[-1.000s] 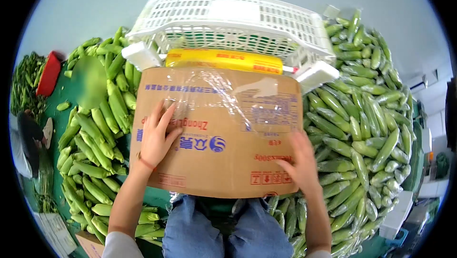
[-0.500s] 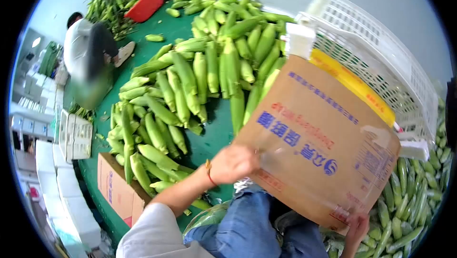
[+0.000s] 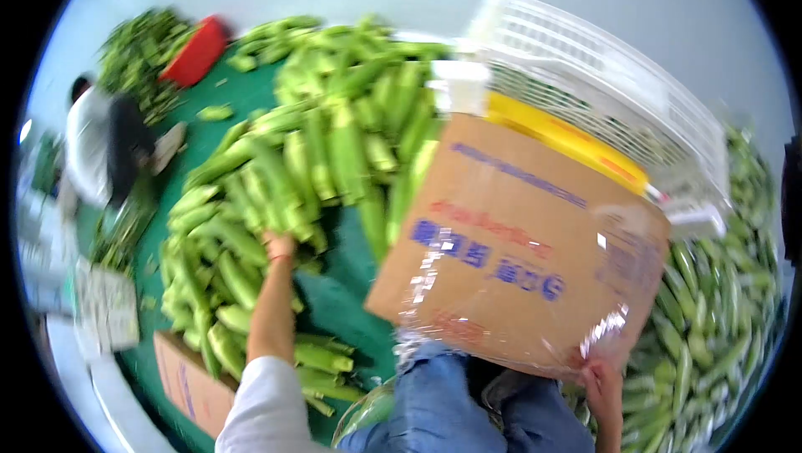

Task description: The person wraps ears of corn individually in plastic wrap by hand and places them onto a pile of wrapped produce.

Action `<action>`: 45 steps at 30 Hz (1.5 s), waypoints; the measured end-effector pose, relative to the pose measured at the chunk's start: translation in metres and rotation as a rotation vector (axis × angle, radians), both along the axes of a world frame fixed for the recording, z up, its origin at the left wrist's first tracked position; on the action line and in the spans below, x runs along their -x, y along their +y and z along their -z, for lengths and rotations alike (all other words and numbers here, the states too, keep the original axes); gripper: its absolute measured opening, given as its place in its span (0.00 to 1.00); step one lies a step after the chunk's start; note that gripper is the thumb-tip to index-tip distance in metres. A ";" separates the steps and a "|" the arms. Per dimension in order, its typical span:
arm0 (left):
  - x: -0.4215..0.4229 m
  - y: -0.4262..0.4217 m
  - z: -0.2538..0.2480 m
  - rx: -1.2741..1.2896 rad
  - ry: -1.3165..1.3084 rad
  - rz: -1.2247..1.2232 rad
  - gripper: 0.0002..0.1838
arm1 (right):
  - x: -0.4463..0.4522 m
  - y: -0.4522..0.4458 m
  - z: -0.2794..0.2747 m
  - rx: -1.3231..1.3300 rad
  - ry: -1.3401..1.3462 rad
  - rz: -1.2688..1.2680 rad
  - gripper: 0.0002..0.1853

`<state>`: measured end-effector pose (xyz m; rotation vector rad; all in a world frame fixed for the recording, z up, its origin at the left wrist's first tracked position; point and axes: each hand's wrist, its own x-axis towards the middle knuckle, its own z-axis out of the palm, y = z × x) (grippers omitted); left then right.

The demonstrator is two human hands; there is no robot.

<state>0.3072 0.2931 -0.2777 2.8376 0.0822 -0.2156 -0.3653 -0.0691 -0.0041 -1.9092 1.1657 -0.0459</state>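
Note:
My left hand (image 3: 279,246) reaches into the pile of unwrapped green corn (image 3: 276,177) on the left; its fingers are blurred and partly hidden among the ears. A brown cardboard box (image 3: 518,252) with blue and red print lies over my knees, clear film across its top. At the box's lower right edge, my right hand (image 3: 600,376) has its fingers closed on the film. Behind the box are a yellow roll box (image 3: 568,139) and a white plastic crate (image 3: 601,60).
Film-wrapped corn (image 3: 710,328) is heaped at the right. An open carton (image 3: 192,382) stands at lower left. Further left are a red basin (image 3: 197,52), a leafy green pile (image 3: 142,60) and a seated person (image 3: 104,139). Green flooring (image 3: 347,286) shows between.
The view has swung left. My left hand has left the box and moved to the unwrapped corn. My right hand has gone from the box top to its lower edge and closed there.

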 end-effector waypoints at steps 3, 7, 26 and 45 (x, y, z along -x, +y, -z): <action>-0.047 0.050 0.058 -0.086 0.029 0.312 0.32 | -0.024 0.006 -0.021 0.101 0.055 -0.057 0.10; 0.044 -0.011 -0.061 1.049 0.443 -0.274 0.34 | -0.015 0.008 -0.010 0.159 -0.044 -0.117 0.12; 0.333 -0.315 -0.311 0.439 0.111 1.842 0.31 | -0.042 -0.004 -0.045 -0.299 -0.814 0.388 0.08; 0.317 -0.401 -0.284 0.110 0.029 1.798 0.10 | -0.144 -0.074 0.009 0.842 -0.264 -0.168 0.09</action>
